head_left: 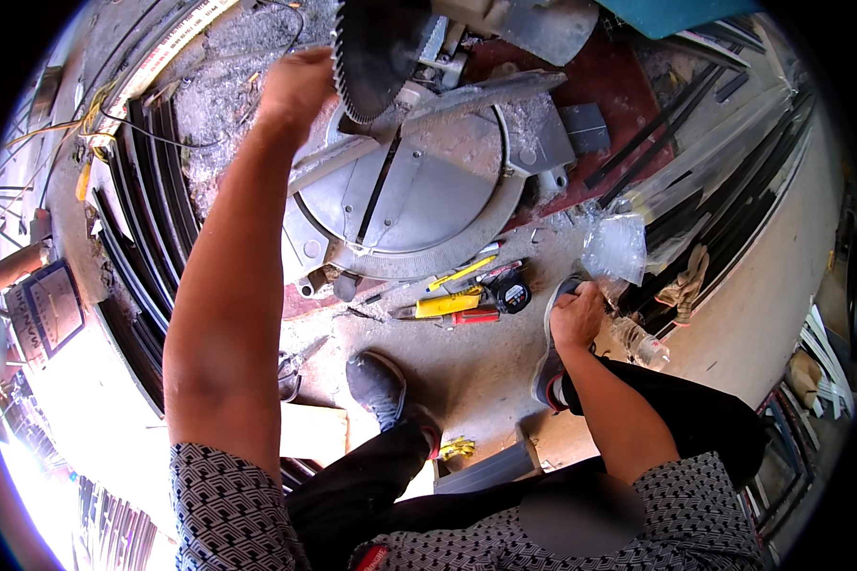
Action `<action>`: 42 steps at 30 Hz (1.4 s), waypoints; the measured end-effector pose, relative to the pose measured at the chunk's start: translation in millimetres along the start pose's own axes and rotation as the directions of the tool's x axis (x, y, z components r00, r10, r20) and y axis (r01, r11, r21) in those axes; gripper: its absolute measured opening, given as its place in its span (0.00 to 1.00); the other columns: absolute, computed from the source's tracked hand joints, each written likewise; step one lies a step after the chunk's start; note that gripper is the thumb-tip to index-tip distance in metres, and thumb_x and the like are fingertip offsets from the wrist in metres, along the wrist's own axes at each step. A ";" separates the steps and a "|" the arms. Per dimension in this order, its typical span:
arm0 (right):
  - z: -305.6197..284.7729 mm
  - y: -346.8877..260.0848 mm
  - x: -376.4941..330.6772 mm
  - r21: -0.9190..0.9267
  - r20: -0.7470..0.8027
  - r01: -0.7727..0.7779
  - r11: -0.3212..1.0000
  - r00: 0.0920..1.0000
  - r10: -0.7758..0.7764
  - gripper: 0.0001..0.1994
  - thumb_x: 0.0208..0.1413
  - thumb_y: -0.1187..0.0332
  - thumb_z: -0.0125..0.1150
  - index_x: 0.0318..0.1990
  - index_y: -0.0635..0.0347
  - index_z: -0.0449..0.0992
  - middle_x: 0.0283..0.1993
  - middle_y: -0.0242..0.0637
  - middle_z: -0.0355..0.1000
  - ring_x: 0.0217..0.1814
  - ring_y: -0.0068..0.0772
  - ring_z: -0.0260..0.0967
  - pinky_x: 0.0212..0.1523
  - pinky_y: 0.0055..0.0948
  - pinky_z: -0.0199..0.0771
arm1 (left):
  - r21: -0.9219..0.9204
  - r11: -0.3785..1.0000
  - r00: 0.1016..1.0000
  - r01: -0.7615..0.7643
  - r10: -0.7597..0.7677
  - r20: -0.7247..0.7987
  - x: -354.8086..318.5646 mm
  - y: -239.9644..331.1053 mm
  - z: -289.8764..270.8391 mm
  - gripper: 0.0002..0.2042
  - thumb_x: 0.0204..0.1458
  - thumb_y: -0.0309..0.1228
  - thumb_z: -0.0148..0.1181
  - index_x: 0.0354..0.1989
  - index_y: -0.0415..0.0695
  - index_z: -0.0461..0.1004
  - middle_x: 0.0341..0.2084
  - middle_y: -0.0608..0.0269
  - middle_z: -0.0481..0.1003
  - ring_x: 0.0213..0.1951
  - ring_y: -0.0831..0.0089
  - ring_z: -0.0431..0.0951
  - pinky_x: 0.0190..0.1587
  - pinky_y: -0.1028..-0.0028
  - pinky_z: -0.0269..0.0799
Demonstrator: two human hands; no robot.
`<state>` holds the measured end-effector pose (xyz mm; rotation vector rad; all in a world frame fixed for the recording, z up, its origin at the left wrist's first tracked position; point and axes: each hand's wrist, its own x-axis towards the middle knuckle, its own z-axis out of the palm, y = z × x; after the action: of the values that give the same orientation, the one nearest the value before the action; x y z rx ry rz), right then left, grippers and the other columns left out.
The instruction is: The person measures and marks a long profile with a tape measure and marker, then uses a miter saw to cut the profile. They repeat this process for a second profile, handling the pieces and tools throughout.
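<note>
My left hand [295, 88] is raised with curled fingers right beside the toothed blade [376, 48] of a mitre saw; what it grips is hidden. Below it a silver aluminium bar [448, 105] lies across the saw's round metal table [428, 190]. My right hand [576, 319] is lower right, its fingers closed over the toe of my grey right shoe [550, 366]. My dark left shoe [376, 385] rests on the dusty floor in front of the saw.
A yellow tool [448, 305], a red tool [474, 316] and a tape measure [512, 295] lie by the saw base. A plastic bag [614, 247] and a bottle [641, 344] sit right. Black metal profiles [152, 257] are stacked left and far right.
</note>
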<state>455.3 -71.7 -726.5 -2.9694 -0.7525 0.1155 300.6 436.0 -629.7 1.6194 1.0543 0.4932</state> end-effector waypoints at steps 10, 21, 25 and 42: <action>0.8 -2.6 2.3 0.003 0.005 -0.022 1.000 1.000 0.022 0.07 0.51 0.71 0.54 0.38 0.59 0.69 0.42 0.55 0.72 0.49 0.63 0.69 0.53 0.56 0.68 | 0.794 0.546 0.952 -0.268 0.277 0.131 -16.9 -10.3 6.8 0.13 0.56 0.35 0.57 0.42 0.41 0.83 0.41 0.44 0.83 0.46 0.45 0.83 0.51 0.55 0.78; 2.6 -0.5 2.6 -0.017 0.016 -0.043 0.999 0.999 0.043 0.07 0.51 0.70 0.55 0.38 0.59 0.69 0.42 0.54 0.73 0.50 0.61 0.70 0.53 0.55 0.69 | 0.904 0.352 0.968 -0.244 0.142 0.206 -16.4 13.5 35.1 0.15 0.58 0.39 0.57 0.48 0.46 0.82 0.45 0.46 0.83 0.48 0.48 0.83 0.50 0.57 0.80; 2.4 -1.0 2.6 -0.012 0.031 -0.038 0.999 0.999 0.039 0.08 0.52 0.70 0.55 0.38 0.60 0.69 0.42 0.54 0.73 0.50 0.61 0.70 0.53 0.54 0.69 | 0.912 0.347 0.975 -0.220 0.100 0.197 -17.8 22.0 39.6 0.16 0.59 0.40 0.57 0.50 0.47 0.81 0.46 0.47 0.83 0.49 0.49 0.83 0.50 0.57 0.80; -1.9 -3.7 3.7 0.003 0.040 -0.062 0.998 0.997 0.062 0.08 0.51 0.70 0.57 0.38 0.60 0.68 0.43 0.54 0.73 0.51 0.61 0.70 0.54 0.54 0.68 | 0.913 0.375 0.975 -0.159 -0.083 0.204 -26.4 44.9 45.3 0.21 0.63 0.49 0.53 0.59 0.54 0.77 0.50 0.52 0.82 0.52 0.52 0.83 0.51 0.59 0.80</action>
<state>457.0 -66.8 -724.5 -2.9961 -0.6632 0.1805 338.7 388.1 -597.7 2.6370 1.1954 -0.4082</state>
